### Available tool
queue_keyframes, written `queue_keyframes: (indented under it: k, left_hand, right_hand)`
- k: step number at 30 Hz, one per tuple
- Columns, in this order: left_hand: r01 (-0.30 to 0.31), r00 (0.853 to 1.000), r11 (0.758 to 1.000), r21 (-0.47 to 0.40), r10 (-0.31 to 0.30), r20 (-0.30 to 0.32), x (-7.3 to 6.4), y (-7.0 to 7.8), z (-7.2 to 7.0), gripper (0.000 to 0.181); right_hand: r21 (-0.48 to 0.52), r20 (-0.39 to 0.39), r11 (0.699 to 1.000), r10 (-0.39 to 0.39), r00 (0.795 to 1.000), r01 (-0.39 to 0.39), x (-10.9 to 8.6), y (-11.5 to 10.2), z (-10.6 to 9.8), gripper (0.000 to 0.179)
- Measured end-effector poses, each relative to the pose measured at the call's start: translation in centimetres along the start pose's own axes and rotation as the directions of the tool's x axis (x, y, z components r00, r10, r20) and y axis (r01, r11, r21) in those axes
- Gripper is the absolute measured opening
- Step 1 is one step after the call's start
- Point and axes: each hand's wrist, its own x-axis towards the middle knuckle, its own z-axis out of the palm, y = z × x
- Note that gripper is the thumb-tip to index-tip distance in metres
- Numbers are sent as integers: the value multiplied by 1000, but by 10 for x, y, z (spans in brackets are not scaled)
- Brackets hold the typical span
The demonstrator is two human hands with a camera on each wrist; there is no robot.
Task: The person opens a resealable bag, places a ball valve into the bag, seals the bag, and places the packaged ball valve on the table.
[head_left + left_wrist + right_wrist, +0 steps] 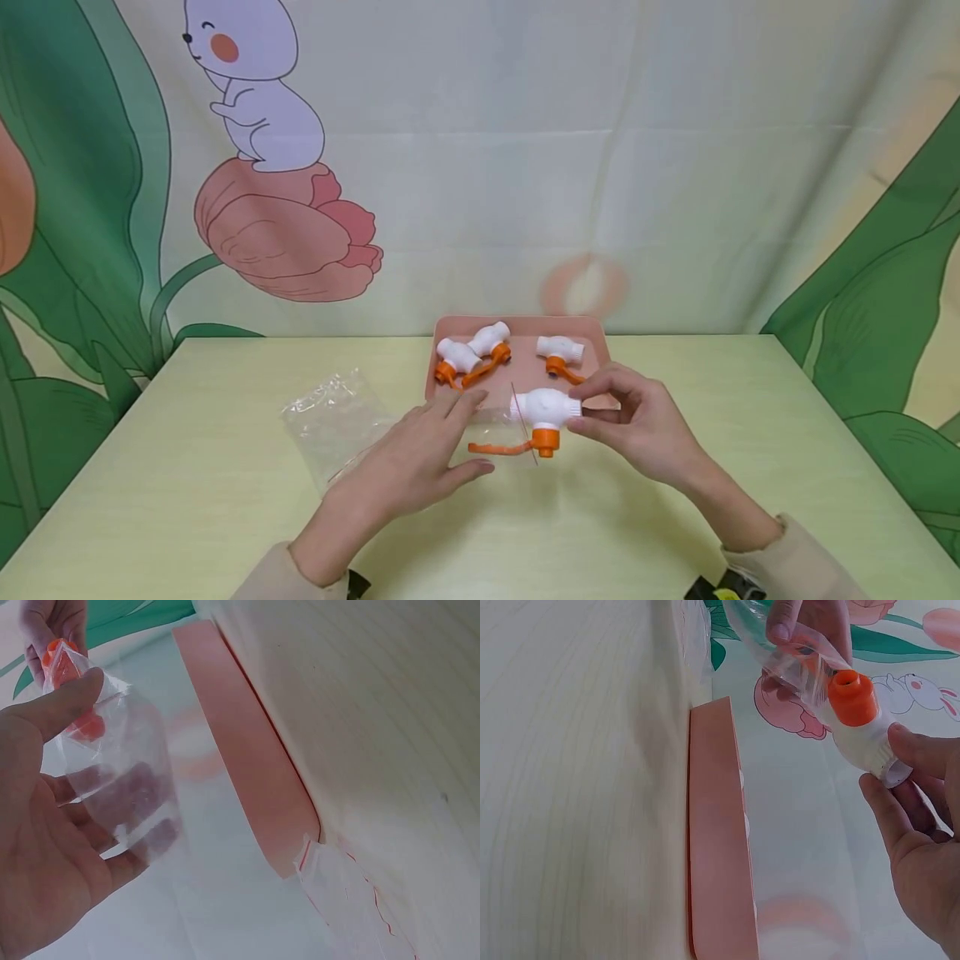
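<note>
My right hand (637, 421) pinches one threaded end of a white ball valve (551, 407) with an orange lever handle, just in front of the tray. A clear zip bag (491, 429) with a red seal line covers the lever and part of the body. In the right wrist view, the pinched end (896, 774) stays outside the plastic. The left hand (416, 450) is at the bag's other end, its thumb and fingers spread. Seen from the left wrist, the thumb lies in front of the bag (139, 720) and the fingers show through it from behind.
Several more clear bags (337, 417) lie flat on the table, left of the tray and partly behind the left forearm. A pink tray (517, 323) by the back curtain holds three similar valves: two at its left, one valve (560, 348) at its right.
</note>
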Motion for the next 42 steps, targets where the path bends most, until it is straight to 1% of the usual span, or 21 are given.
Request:
queue_keyframes:
  k: [5,11,16,22,28,35,39,42]
  left_hand:
    - [-8,1000,999,-53,9,8,3,3,-1,75]
    - [-36,999,997,-74,37,10,5,7,-1,73]
    - [-49,999,995,-88,50,13,6,8,0,73]
    - [-58,998,993,-99,59,10,7,9,1,74]
    - [-72,997,991,-112,73,7,9,12,1,74]
    - [-103,995,981,-165,102,-13,11,17,2,72]
    - [-118,993,976,-180,114,-35,11,19,4,71]
    - [-118,993,977,-179,110,-52,12,21,5,71]
  right_hand:
    - [33,21,999,-37,999,37,0,0,3,26]
    - [22,27,999,-44,999,44,1,2,7,25]
    - [42,33,997,-59,998,57,2,3,9,25]
    - [34,26,998,-50,998,49,2,3,12,25]
    - [20,36,999,-48,998,47,3,3,16,24]
    - [40,56,999,-39,998,37,4,4,22,25]
    - [37,52,998,-50,997,48,5,4,24,26]
    - [36,46,998,-57,997,55,5,5,24,27]
